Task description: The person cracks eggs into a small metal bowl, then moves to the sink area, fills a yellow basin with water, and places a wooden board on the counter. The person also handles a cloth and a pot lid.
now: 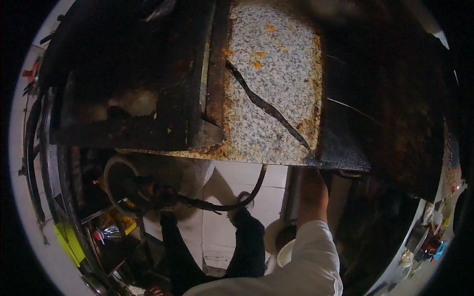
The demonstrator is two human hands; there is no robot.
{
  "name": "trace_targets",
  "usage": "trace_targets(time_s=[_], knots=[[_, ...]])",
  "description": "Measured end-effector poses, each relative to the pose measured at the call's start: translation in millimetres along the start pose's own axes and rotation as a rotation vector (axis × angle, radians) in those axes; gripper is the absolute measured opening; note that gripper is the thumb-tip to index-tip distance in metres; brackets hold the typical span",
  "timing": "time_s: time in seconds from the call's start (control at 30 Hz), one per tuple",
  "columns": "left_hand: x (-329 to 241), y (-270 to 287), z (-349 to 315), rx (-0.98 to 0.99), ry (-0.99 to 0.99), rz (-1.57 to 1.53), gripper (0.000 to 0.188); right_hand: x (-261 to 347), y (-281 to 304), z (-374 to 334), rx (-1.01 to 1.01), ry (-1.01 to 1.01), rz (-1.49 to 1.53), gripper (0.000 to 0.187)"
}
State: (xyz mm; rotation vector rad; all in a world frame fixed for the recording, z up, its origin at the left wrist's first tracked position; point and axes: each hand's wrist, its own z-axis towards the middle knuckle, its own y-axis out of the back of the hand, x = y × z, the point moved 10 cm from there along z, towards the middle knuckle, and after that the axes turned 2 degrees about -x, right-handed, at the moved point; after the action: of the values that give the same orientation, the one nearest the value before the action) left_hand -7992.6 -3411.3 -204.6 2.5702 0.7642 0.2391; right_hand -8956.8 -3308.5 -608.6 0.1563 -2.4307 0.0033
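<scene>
Speckled counter (281,64), stained with rust, lies in the upper middle of the frame; a dark strip (269,107) (a crack or a cord, I cannot tell) crosses it diagonally. At lower left is a yellow-green sheet (69,243), then a round grey vessel (185,172), and from near it a dark hose (200,203) curves to the counter's front edge. Right of centre, the right forearm (312,197) passes below this edge, hiding the right hand; the grip of either hand I cannot tell.
</scene>
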Motion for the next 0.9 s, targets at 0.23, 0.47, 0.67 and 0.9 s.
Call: trace_targets(time_s=[0.23, 0.47, 0.67, 0.9], knots=[[5, -24, -1, 0.002, 0.004, -0.050, 0.038, 2, -23, 19, -0.030, 0.081, -0.080, 0.040], [19, -42, -15, 0.012, -0.022, -0.124, 0.038, 9, -35, -4, -0.087, 0.193, -0.337, 0.044], [64, -53, -51, 0.041, -0.007, -0.226, 0.038, 28, -18, -49, -0.162, 0.366, -0.826, 0.047], [172, -53, -112, 0.122, 0.016, -0.360, 0.039, -3, 86, -143, -0.148, 0.355, -1.062, 0.049]])
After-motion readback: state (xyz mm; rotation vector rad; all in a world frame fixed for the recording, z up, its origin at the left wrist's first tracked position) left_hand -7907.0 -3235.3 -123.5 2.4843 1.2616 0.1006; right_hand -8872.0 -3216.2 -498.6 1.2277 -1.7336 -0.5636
